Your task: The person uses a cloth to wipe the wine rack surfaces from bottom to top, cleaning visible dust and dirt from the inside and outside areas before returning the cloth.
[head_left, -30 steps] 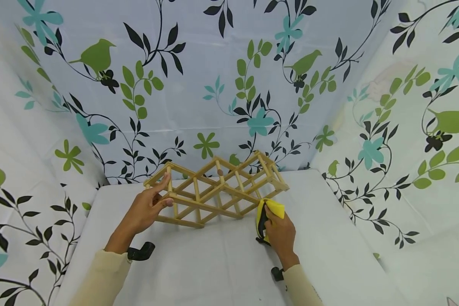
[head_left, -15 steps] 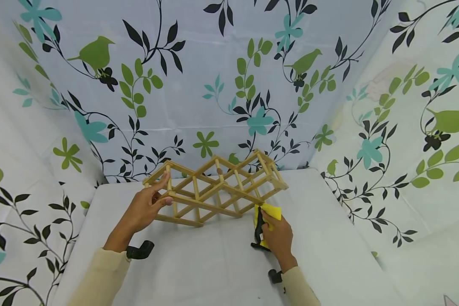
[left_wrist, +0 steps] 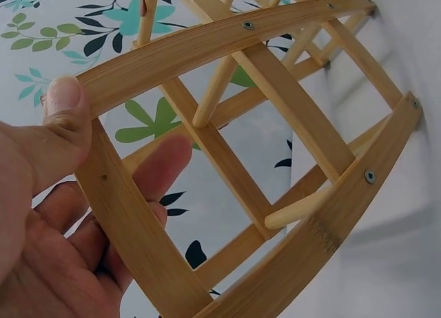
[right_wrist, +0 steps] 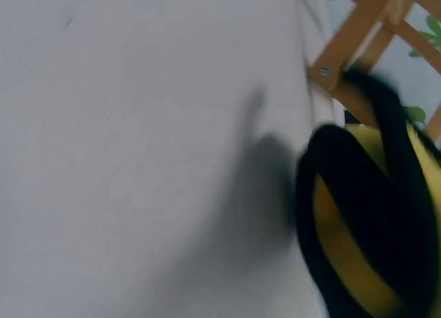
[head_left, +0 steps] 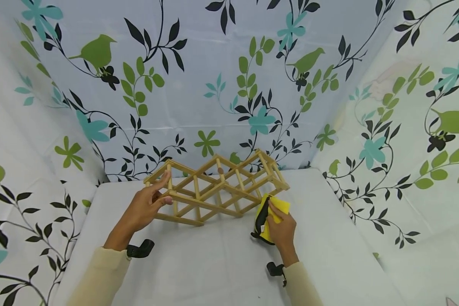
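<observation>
A light wooden lattice rack (head_left: 211, 192) of crossed slats and round dowels stands on the white-covered table, pointed in several peaks. My left hand (head_left: 142, 211) holds its left end. In the left wrist view the thumb presses the curved slat (left_wrist: 172, 58), while the fingers reach behind the end bar; small metal screws join the slats. My right hand (head_left: 284, 231) grips a bunched yellow cloth (head_left: 281, 206) with black edging, right at the rack's lower right side. The right wrist view shows the blurred black edging (right_wrist: 358, 201) close to a rack corner, with that hand out of sight.
White cloth covers the table (head_left: 222, 263) in front of the rack. A patterned curtain (head_left: 183, 97) with leaves and birds hangs close behind it and along both sides. Dark camera mounts (head_left: 140, 249) sit at both wrists.
My right hand and the yellow cloth dip slightly, then rise again along the rack's lower right slat. My left hand and the rack stay in place.
</observation>
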Available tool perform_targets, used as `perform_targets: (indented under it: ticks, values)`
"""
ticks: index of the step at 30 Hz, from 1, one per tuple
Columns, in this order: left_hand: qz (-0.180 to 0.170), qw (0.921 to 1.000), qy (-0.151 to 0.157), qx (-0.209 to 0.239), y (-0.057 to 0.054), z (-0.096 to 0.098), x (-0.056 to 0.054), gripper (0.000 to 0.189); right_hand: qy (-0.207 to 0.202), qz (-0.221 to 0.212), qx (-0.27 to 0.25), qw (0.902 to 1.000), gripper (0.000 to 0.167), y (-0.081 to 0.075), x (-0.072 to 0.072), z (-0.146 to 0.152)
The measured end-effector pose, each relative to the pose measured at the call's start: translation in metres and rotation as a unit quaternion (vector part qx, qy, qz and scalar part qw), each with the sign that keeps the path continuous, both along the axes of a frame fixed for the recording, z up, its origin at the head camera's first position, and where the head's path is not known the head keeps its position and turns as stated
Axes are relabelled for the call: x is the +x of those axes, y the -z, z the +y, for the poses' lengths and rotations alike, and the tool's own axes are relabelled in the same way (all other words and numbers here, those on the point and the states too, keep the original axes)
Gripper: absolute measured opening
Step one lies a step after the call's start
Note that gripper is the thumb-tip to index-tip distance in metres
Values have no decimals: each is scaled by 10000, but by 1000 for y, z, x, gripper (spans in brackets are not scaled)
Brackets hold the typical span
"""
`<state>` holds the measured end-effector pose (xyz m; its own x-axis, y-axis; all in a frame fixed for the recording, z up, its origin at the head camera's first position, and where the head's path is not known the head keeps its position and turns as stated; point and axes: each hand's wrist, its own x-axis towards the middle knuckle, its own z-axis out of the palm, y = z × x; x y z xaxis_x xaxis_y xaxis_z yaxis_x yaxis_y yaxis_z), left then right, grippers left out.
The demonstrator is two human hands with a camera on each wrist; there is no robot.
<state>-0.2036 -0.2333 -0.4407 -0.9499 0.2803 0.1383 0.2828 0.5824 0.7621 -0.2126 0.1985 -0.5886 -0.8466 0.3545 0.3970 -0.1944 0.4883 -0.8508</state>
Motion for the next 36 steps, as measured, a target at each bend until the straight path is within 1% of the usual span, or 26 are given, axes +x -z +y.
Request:
perform_targets:
  ticks: [1,2,4,5,6,7,9,10,12,15,17,18,20,21,23,24,25,27,28,29,30,32,33,34,36]
  values:
    - [8,10000,0,-17,0,0,0,78,97,72,-186,9998,54,0,2,0]
    - [13,10000,2,-28,0,0,-1,78,243,261,-401,9986,54,-2,2,1]
    - [-7,10000,10,-24,1,0,-1,78,504,700,-803,9930,54,-4,2,0]
    - [-5,10000,19,-26,1,0,-1,78,586,804,-880,9911,54,-4,0,-1]
    - [-18,10000,28,-16,2,1,-1,78,595,702,-863,9920,54,-3,0,-1]
    - [-23,10000,32,-8,2,1,-1,78,506,502,-740,9947,54,-2,0,-1]
    - [-50,10000,22,27,3,1,-1,78,222,-66,-387,9990,53,-1,2,-2]
    - [-51,10000,14,39,3,2,0,78,79,-314,-171,9993,51,0,5,-1]
    - [-40,10000,1,54,3,3,-1,78,-220,-573,21,9981,50,0,12,1]
    - [-26,10000,-6,77,4,2,-2,78,-616,-328,107,9975,49,1,19,0]
    - [-34,10000,-27,89,4,1,-2,78,-893,-167,368,9952,50,3,19,-3]
    - [-41,9999,-35,99,3,1,-2,78,-957,-126,572,9937,50,4,17,-6]
    - [-62,9999,-26,119,2,1,-2,77,-892,-87,985,9911,50,6,12,-12]
    - [-69,9999,-14,119,2,2,-2,77,-781,-159,1157,9901,49,6,9,-16]
    - [-72,9999,-3,136,1,3,-2,77,-605,-465,1236,9894,46,7,4,-22]
    - [-74,9999,-8,136,1,3,-1,77,-630,-699,1255,9876,44,7,1,-25]
    - [-70,9999,-17,128,1,4,-1,77,-736,-980,1259,9844,42,7,-1,-28]
    - [-50,9999,-67,108,2,3,-1,77,-1081,-1532,1313,9735,40,6,-3,-32]
    - [-40,9999,-98,92,3,3,0,77,-1247,-1677,1326,9689,38,5,-3,-33]
    - [-46,9999,-111,92,3,2,0,77,-1343,-1689,1353,9670,37,4,-3,-34]
    - [-46,9999,-93,87,3,1,0,77,-1362,-1597,1339,9685,37,2,-3,-34]
    - [-23,10000,-57,69,4,1,-1,78,-1152,-1213,1273,9777,38,1,-1,-35]
    - [-21,10000,-48,70,4,1,-1,78,-998,-1031,1282,9813,40,2,-1,-36]
    - [-21,10000,-46,78,4,1,-2,78,-870,-945,1291,9833,40,4,1,-37]
    - [-18,9999,-56,101,4,1,-2,78,-801,-1031,1353,9822,42,7,3,-40]
